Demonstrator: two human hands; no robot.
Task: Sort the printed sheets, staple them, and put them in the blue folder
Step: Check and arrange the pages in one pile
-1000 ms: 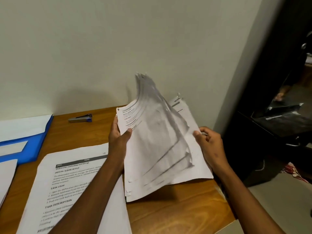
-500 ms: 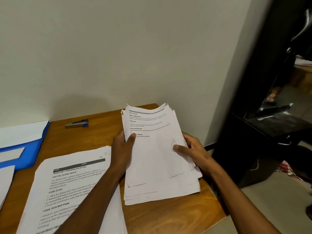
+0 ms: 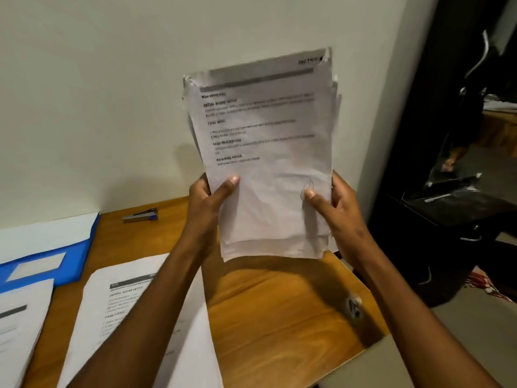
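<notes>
You've got the stack of white printed sheets [image 3: 268, 163] upright in the air, above the right end of the brown wooden desk [image 3: 279, 312], printed side facing you. Top page shows a grey header bar and bold section headings; the text is too blurred to read reliably. Sheet edges aren't flush: several offset layers show along the bottom and at the top left corner.

Your left hand [image 3: 208, 200] clamps the stack's lower left edge, thumb on the front face, fingers behind. Your right hand [image 3: 335, 208] clamps the lower right edge the same way, thumb on the front beside a small pen scribble.

On the desk below your left forearm lies a second white printed page or pile [image 3: 134, 312], flat, with a dark header bar and headings. Further left, at the frame edge, another white paper pile [image 3: 19, 326]. Behind that, the blue folder with a white label window [image 3: 67, 264] lies flat, white sheets showing along its back edge. The small grey and blue stapler [image 3: 141, 215] sits near the cream wall [image 3: 112, 79], well apart from the folder and both hands.
</notes>
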